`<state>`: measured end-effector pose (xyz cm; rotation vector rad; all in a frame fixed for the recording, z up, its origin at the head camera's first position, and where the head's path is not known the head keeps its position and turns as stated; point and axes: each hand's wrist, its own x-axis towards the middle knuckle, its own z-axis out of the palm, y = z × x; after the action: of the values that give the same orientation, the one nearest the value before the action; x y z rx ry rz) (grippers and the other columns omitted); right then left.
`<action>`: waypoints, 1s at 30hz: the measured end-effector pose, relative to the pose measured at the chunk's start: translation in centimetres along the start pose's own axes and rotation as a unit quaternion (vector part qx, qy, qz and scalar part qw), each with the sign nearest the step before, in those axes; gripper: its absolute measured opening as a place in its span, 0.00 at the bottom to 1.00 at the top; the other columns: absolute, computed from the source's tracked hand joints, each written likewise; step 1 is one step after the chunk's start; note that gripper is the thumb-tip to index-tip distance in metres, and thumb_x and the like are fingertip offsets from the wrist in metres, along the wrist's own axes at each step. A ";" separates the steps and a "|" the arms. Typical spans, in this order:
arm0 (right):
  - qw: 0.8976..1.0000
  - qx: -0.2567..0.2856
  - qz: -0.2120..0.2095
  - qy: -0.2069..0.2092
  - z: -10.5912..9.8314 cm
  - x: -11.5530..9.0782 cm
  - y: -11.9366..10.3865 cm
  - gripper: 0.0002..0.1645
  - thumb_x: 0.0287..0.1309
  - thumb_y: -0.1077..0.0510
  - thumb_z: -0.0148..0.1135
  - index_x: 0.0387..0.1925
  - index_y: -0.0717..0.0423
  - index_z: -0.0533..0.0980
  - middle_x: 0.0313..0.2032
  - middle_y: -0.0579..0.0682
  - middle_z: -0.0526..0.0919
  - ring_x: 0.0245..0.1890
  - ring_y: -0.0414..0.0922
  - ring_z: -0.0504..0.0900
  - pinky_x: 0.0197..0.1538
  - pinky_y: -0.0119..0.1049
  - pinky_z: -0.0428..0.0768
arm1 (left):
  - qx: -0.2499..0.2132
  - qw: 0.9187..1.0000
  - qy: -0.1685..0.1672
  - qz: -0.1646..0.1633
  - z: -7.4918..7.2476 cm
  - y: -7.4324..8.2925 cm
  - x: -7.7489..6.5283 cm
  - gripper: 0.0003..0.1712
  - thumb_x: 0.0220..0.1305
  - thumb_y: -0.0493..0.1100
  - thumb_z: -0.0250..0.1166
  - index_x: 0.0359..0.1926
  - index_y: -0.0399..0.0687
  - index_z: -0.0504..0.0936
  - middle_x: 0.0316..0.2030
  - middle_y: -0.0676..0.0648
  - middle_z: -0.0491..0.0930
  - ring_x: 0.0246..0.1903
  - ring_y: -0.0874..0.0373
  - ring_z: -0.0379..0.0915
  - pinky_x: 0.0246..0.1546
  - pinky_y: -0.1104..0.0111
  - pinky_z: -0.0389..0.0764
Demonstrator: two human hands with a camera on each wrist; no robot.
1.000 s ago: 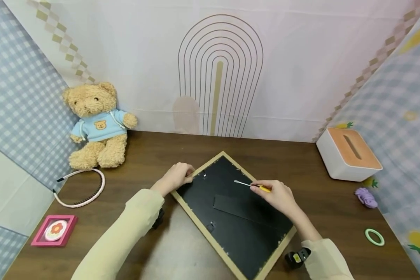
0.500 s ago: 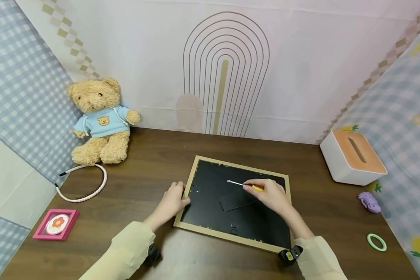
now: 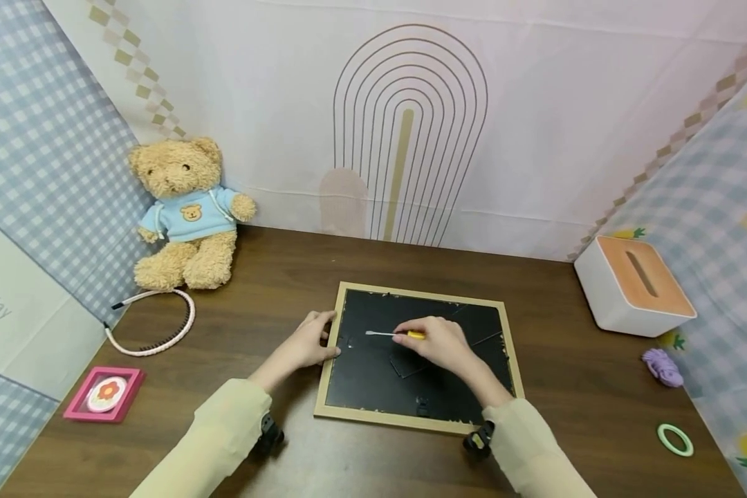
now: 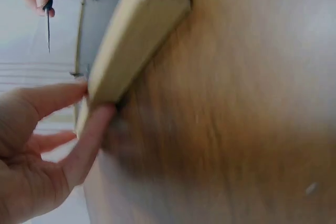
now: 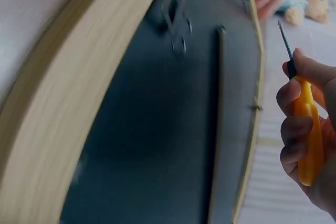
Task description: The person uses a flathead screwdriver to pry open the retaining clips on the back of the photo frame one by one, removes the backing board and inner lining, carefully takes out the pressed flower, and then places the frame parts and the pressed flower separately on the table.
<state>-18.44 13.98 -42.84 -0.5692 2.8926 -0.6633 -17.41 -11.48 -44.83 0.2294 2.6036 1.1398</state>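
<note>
A picture frame (image 3: 364, 380) with a pale wooden rim lies back-up on the table, showing its black backing board and folded stand flap (image 3: 407, 364). My left hand (image 3: 301, 344) grips the frame's left edge; in the left wrist view, thumb and fingers bend about the wooden rim (image 4: 123, 45). Above the backing, my right hand (image 3: 442, 342) holds a screwdriver (image 5: 310, 140) with a yellow handle, its fingers wrapped round it. The flat-tipped metal shaft points left. A metal hanger (image 5: 176, 11) on the backing appears in the right wrist view.
A teddy bear (image 3: 187, 214) sits back left, near a headband (image 3: 189, 321) and a pink-framed box (image 3: 104, 394). On the right are a tissue box (image 3: 635, 287), a purple yarn bundle (image 3: 662, 367) and a green ring (image 3: 675, 440). Cloth covers the walls behind.
The picture frame has turned from a diagonal stance to nearly square with the table. My left hand stays at its edge; my right hand has moved left with the screwdriver.
</note>
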 end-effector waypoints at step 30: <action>0.995 -0.042 -0.039 -0.079 2.0 4.1 -2.8 0.11 0.56 0.44 0.61 0.37 0.39 0.84 0.38 0.40 0.87 0.19 0.35 0.69 0.17 0.29 0.56 | -0.113 0.993 -0.020 -0.028 0.5 -1.0 0.7 0.44 0.50 0.28 0.66 0.68 0.39 0.58 0.59 0.36 0.61 0.49 0.44 0.71 0.22 0.67 0.83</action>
<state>-20.89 9.28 -43.58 -0.7152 2.7725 -0.4832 -17.95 -11.64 -46.01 0.1292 2.4042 1.3809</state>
